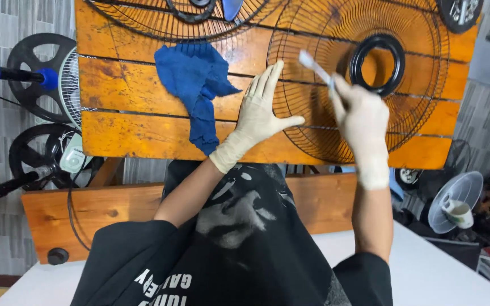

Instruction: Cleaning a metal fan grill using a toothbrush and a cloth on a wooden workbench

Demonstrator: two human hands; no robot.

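On orange planks, black round wire fan grille (pixel 364 107), gloved hands pressing, brushing.

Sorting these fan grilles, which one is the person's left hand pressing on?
The left hand presses the wire grille with the black centre ring, lower right; the other lies farther away.

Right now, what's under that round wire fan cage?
Under the fan cage the orange wooden table shows through the wires. The gloved left hand and right hand cover parts.
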